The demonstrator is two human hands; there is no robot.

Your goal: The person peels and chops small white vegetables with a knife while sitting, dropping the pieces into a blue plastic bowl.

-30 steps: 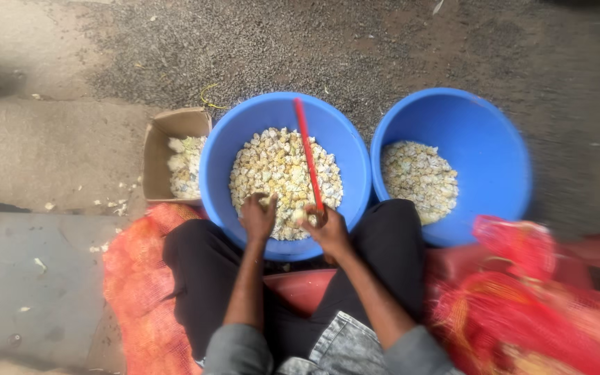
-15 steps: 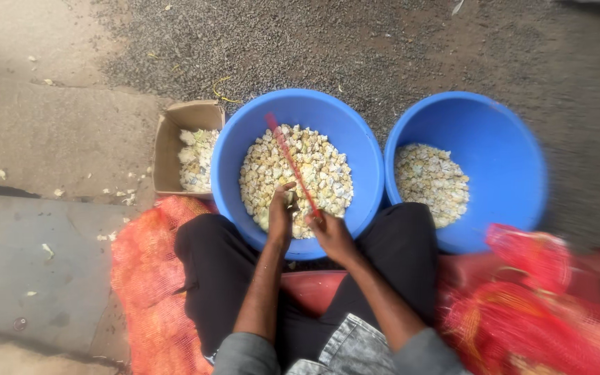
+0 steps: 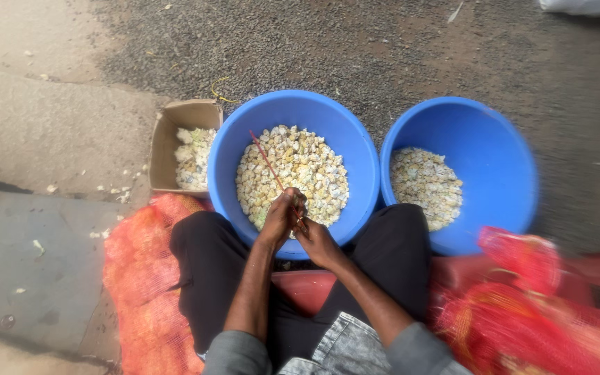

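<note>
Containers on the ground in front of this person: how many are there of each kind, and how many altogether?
Blue round tubs: 2, one under the hands, one to its right.
Brown cardboard boxes: 1, left of the tubs.
Total: 3 containers, each holding pale yellowish-white pieces.

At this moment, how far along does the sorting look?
Done: some pale pieces lie in the right tub and the cardboard box. In hand: both the left hand and right hand hold a thin red stick. Left: the middle tub holds the biggest heap.
</note>
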